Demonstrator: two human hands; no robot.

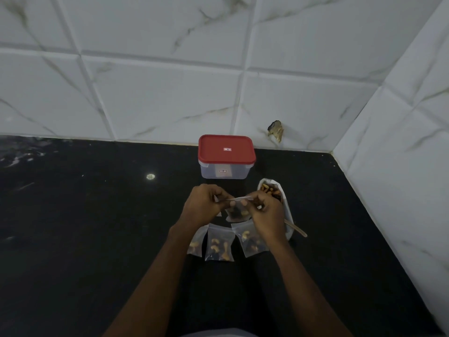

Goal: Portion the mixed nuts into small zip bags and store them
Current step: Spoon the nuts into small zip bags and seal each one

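Note:
My left hand (202,205) and my right hand (266,212) pinch the top strip of a small clear zip bag (237,211) that hangs between them above the black counter, with dark and pale nuts in its bottom. Below my hands three filled zip bags lie flat in a row: one on the left (195,244) partly under my left wrist, one in the middle (218,243), one on the right (249,240). An open white pouch of mixed nuts (272,189) lies to the right of my right hand, with a wooden spoon handle (296,229) sticking out of it.
A clear plastic box with a red lid (226,156) stands shut at the back, against the marble-tiled wall (170,93). The tiled side wall (401,166) closes off the right. The black counter (85,227) stretches to the left and front.

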